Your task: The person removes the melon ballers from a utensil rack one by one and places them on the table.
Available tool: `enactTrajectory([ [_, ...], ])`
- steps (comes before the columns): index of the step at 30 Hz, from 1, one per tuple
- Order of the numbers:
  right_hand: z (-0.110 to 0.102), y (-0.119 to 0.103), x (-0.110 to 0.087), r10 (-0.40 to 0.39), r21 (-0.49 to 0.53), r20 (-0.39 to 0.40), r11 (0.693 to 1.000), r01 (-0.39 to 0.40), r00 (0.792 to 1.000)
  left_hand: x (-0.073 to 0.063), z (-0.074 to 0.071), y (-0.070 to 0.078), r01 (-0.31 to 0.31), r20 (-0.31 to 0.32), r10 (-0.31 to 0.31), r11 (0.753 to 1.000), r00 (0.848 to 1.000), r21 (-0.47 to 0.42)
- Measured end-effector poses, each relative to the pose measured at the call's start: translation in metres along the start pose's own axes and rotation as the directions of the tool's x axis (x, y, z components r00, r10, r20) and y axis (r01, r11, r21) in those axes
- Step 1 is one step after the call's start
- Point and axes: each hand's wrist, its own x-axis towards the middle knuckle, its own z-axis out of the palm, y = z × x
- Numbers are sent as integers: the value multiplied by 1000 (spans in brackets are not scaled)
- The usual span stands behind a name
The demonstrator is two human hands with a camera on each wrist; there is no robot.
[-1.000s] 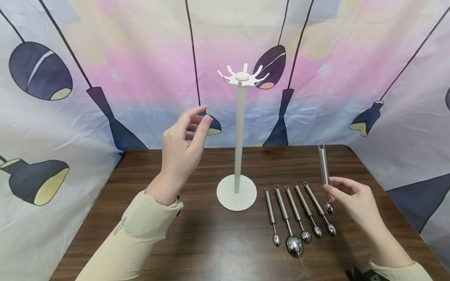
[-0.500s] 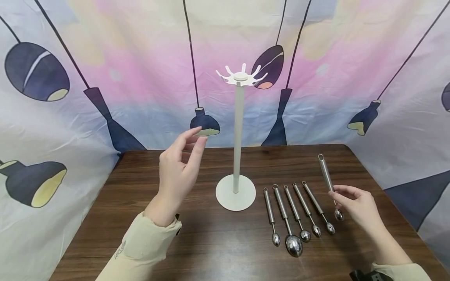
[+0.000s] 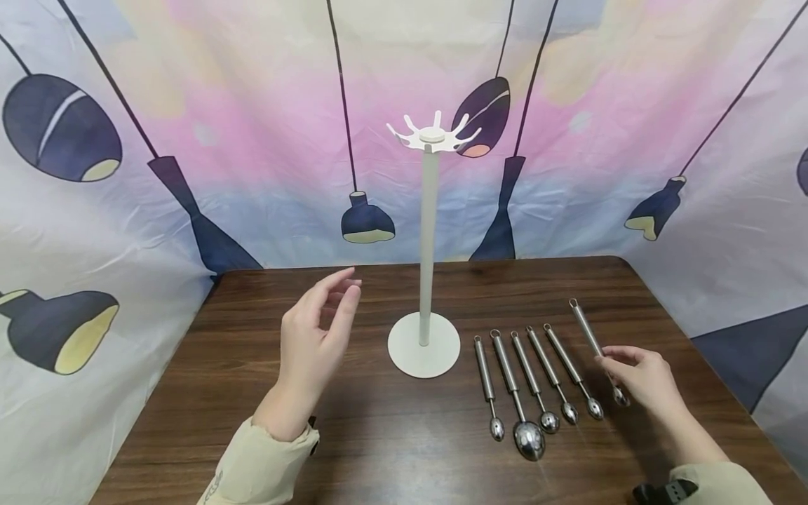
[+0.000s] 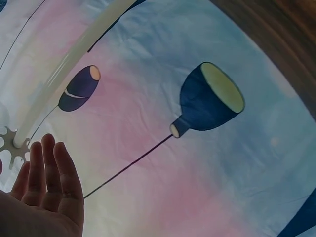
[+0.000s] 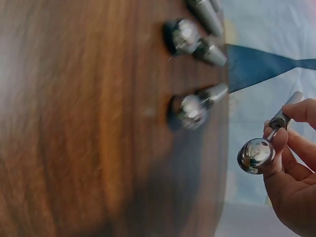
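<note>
My right hand [image 3: 647, 382] pinches a steel melon baller [image 3: 585, 326] near the lower end of its handle, to the right of a row of similar ones. Its loop points away from me; its round bowl shows below my fingers in the right wrist view. Whether it touches the table cannot be told. Several melon ballers lie side by side, among them one with a larger bowl [image 3: 529, 440]. Left of a white stand [image 3: 428, 245] with a hooked top, my left hand [image 3: 315, 344] hovers with loosely bent fingers and holds nothing.
The stand's round base [image 3: 423, 358] rests on the dark wooden table [image 3: 372, 428], left of the row. A patterned cloth [image 3: 271, 140] hangs behind the table and along both sides.
My right hand has lowered the melon baller toward the table and shifted slightly right, tilting its loop end further left. My left hand has sunk from beside the stand's pole.
</note>
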Motion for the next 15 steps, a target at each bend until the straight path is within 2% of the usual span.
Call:
enactTrajectory([
  [7, 5, 19, 10, 58, -49, 69, 997, -54, 996, -18, -1, -8, 20, 33, -22, 999, 999, 47],
  [15, 10, 28, 19, 81, -44, 133, 996, -76, 988, -38, 3, -16, -1, 54, -6, 992, 999, 128],
])
